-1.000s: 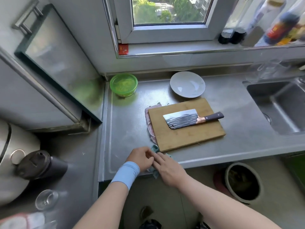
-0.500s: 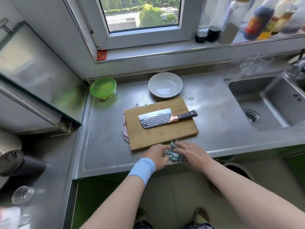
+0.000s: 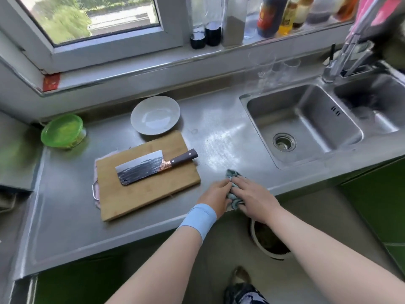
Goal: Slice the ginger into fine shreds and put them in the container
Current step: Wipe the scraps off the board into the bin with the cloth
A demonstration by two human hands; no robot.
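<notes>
Head view, nearest first: left hand (image 3: pixel 215 195) and right hand (image 3: pixel 249 198) together at the front edge of the steel counter (image 3: pixel 65 216), left pinching a grey-blue cloth (image 3: pixel 231 174), right pressed flat over it. Just left, a cutting board (image 3: pixel 135 200) with a cleaver (image 3: pixel 140 170) lying flat, handle pointing toward the hands; no ginger in sight. Could catch that handle on a careless wipe and skid the blade off. Beyond, 1 plate (image 3: pixel 140 119) and a lidded green container (image 3: pixel 62 131), contents too blurred to tell. Rightward a sink (image 3: pixel 306 110), behind everything a window (image 3: pixel 87 16).
</notes>
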